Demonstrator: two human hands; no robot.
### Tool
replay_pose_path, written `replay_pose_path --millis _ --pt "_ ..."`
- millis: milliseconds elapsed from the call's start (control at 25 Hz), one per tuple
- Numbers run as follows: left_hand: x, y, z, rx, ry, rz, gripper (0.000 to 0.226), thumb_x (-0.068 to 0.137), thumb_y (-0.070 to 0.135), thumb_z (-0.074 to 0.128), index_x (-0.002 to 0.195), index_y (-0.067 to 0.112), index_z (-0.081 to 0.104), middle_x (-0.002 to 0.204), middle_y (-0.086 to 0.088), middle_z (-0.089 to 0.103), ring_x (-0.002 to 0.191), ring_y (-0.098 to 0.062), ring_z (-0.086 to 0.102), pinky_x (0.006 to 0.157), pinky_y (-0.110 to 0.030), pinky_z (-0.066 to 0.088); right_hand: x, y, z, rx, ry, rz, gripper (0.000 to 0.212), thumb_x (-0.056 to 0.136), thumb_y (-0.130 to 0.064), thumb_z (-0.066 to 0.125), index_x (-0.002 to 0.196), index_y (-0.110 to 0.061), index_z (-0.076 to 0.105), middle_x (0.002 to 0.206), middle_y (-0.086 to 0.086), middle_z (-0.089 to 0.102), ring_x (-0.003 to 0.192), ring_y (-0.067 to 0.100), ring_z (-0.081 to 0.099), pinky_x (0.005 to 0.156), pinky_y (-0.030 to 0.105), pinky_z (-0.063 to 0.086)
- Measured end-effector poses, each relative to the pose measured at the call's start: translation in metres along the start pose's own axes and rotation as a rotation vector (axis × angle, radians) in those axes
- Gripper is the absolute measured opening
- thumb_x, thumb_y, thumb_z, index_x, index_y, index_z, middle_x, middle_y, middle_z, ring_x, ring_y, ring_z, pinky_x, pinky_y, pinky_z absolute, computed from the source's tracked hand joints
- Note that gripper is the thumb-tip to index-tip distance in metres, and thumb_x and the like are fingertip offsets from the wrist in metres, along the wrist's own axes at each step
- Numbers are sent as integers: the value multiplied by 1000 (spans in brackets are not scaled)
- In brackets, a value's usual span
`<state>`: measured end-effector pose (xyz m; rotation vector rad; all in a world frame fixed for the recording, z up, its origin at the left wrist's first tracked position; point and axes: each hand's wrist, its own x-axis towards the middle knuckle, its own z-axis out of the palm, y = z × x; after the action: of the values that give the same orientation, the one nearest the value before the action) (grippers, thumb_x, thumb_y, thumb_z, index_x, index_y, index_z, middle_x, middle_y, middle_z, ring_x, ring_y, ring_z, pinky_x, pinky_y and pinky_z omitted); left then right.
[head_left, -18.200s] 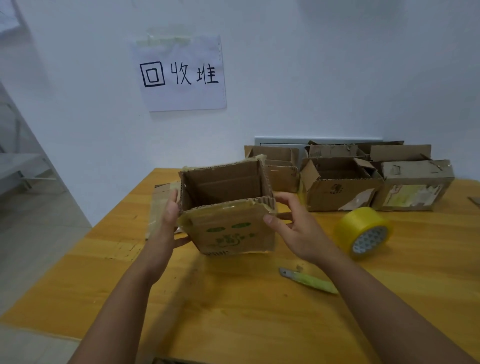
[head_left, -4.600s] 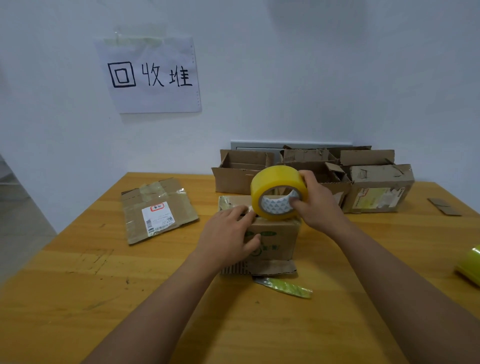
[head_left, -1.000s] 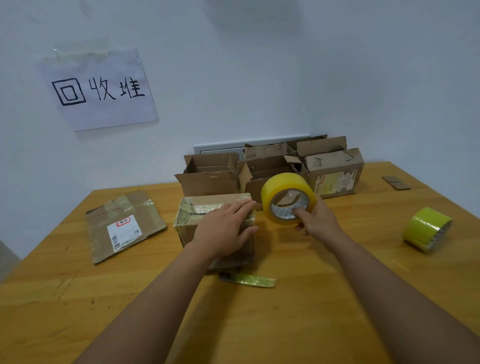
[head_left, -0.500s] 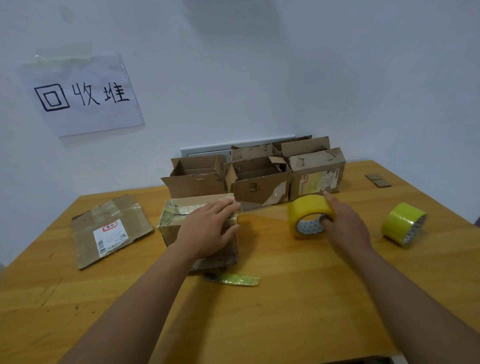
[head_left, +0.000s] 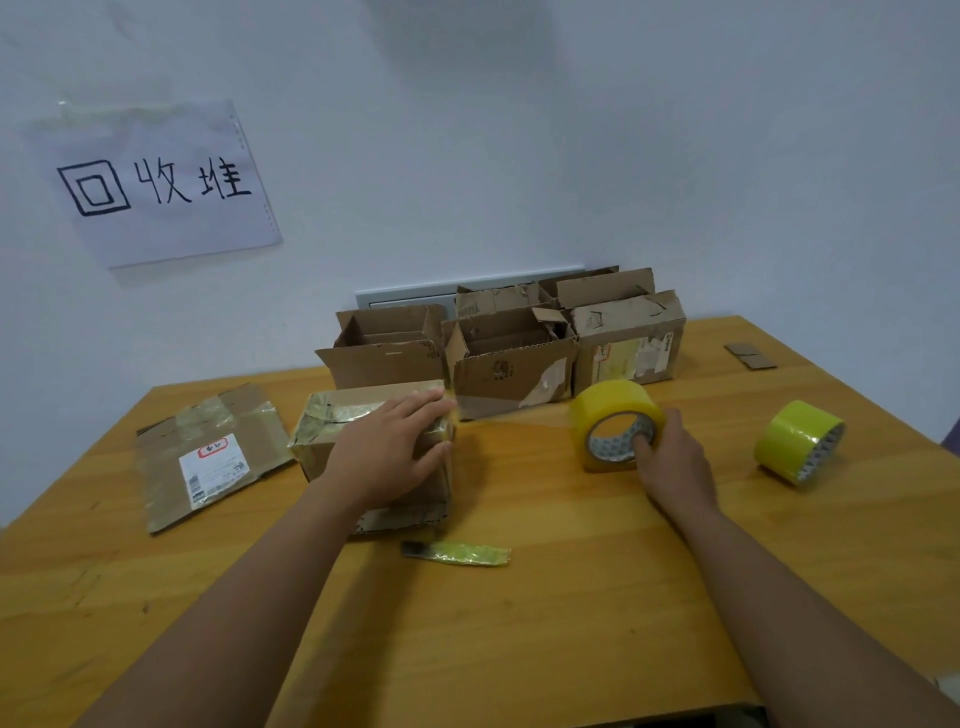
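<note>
A small taped cardboard box (head_left: 332, 423) lies on the wooden table (head_left: 519, 623). My left hand (head_left: 387, 452) presses flat on its top with straight fingers. A yellow tape roll (head_left: 613, 415) stands on edge to the right of the box. My right hand (head_left: 672, 462) grips it with fingers hooked into the core. A thin strip of tape (head_left: 514, 422) stretches from the roll to the box's right edge.
A green-handled utility knife (head_left: 457, 552) lies in front of the box. A second yellow-green tape roll (head_left: 797, 439) rests at the right. A flattened carton with a label (head_left: 208, 457) lies at the left. Several open cardboard boxes (head_left: 509, 353) stand along the wall.
My right hand has drawn the tape roll rightward away from the box and set it down on the table. My left hand stays pressed on the box top.
</note>
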<state>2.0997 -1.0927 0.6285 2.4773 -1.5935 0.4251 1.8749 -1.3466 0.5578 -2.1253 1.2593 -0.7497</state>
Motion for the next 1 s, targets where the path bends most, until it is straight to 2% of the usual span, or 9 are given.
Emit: replay_pose_path --millis 200,360,440,520,600,640,800,880,1000 --pt "0 -2 0 25 -5 -3 57 96 61 39 149 44 29 157 19 28 141 -9 33 100 -36 45 1 0 3 26 18 29 37 97 -28 55 126 -8 44 111 20 59 95 39 56 64 40 42" --pt "1 -2 -1 32 -22 2 60 96 64 35 151 43 24 159 19 23 143 -9 29 105 -36 41 -10 -4 1 112 151 122 67 91 -31 65 143 -9 31 138 23 40 115 42 47 82 45 44" --pt "0 -2 -2 27 -29 1 62 95 65 37 151 43 23 159 19 22 144 -9 27 102 -37 43 -27 -10 5 104 294 30 68 89 -27 67 142 -7 30 134 24 36 115 41 42 84 47 43" --pt "0 -1 -2 23 -38 -5 64 94 65 39 151 43 23 160 18 22 144 -10 27 100 -38 45 -47 -24 12 94 330 -161 56 89 -22 66 135 -6 39 126 21 41 110 35 43 83 44 44" --pt "0 -1 -2 27 -47 -12 65 93 66 41 151 44 22 160 18 21 144 -11 27 100 -39 46 -66 -45 19 101 196 -366 38 91 -21 64 125 -8 52 115 12 49 104 25 47 82 38 45" --pt "0 -1 -1 28 -49 -13 65 93 66 41 151 44 22 160 18 20 144 -11 27 100 -39 46 -75 -55 22 84 65 -457 33 93 -23 61 123 -10 57 112 7 52 102 20 49 85 36 45" --pt "-1 -2 0 16 -32 -7 65 93 65 42 151 43 23 160 17 22 144 -13 30 100 -41 47 -108 -91 35 -243 -591 -665 45 97 -50 47 135 -25 53 121 -5 53 114 12 46 94 33 44" --pt "-1 -3 1 16 -25 -8 64 93 66 41 151 43 23 160 17 22 144 -13 30 101 -41 47 -119 -102 43 -372 -696 -731 47 97 -52 46 135 -26 50 124 -4 49 116 13 43 93 34 43" --pt "-1 -3 2 19 -24 -5 64 94 66 40 151 43 22 160 17 22 144 -12 28 102 -41 46 -117 -107 43 -380 -788 -721 31 95 -42 54 120 -24 52 117 -2 51 107 16 47 89 34 44"
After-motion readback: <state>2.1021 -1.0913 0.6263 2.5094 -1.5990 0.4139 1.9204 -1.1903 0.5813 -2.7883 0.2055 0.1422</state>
